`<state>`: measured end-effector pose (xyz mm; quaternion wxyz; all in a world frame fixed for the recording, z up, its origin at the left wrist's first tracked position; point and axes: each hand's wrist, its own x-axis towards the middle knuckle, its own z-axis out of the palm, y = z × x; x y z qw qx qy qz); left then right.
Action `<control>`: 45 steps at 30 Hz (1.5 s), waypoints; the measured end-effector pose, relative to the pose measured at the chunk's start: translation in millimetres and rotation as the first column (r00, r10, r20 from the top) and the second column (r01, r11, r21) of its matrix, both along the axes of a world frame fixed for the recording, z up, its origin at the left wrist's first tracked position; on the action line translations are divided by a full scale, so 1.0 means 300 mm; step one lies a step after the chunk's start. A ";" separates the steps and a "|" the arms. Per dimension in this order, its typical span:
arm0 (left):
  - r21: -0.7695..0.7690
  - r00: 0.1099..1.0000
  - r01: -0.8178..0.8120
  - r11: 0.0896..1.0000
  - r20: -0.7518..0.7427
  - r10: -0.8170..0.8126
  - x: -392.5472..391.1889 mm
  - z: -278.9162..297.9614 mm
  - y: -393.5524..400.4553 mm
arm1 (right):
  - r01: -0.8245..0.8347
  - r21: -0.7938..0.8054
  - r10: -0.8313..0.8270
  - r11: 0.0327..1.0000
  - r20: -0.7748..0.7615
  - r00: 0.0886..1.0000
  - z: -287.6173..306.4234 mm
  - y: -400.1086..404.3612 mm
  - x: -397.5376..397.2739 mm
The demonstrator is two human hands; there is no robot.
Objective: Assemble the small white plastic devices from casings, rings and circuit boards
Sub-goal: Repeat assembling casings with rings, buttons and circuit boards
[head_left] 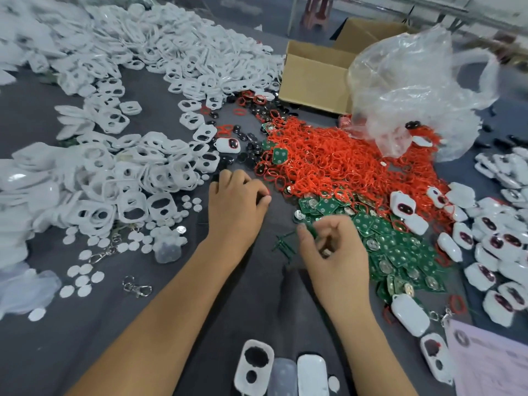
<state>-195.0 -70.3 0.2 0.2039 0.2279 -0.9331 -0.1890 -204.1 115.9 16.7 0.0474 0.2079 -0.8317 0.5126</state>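
Note:
My left hand (pixel 237 201) rests knuckles-up on the grey cloth with its fingers curled, and a bit of red ring (pixel 268 192) shows at its fingertips. My right hand (pixel 331 247) is at the edge of the green circuit board pile (pixel 400 250), with thumb and forefinger pinching one green board (pixel 313 227). A heap of red rings (pixel 328 155) lies just beyond both hands. White casing frames (pixel 114 172) are piled on the left. A white frame (pixel 254 364) and a white cover (pixel 311 372) lie near the front edge.
Assembled white devices (pixel 500 247) crowd the right side. Black buttons (pixel 248 150) are scattered behind my left hand. A cardboard box (pixel 311 78) and a clear plastic bag (pixel 414 90) stand at the back. White discs (pixel 83 275), keyring clasps (pixel 137 287) and a pink paper (pixel 491 364) lie nearby.

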 end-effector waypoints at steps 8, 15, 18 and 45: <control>0.055 0.954 0.037 0.998 -0.300 -0.019 0.027 0.045 -0.020 | -0.110 -0.046 0.118 0.993 0.222 0.968 0.021 -0.219 -0.167; 0.152 0.946 0.198 0.968 -0.288 -0.148 0.038 0.054 -0.104 | -0.107 -0.186 0.149 0.977 0.230 0.962 -0.039 -0.311 -0.189; 0.182 0.965 0.124 0.975 -0.250 -0.076 0.048 0.061 -0.139 | -0.103 0.002 0.103 0.995 -0.068 0.992 -0.057 -0.307 -0.186; 0.057 0.928 -0.014 0.998 -0.372 0.035 0.134 0.095 -0.082 | -0.195 0.236 0.260 0.952 -0.285 0.922 0.001 -0.246 -0.116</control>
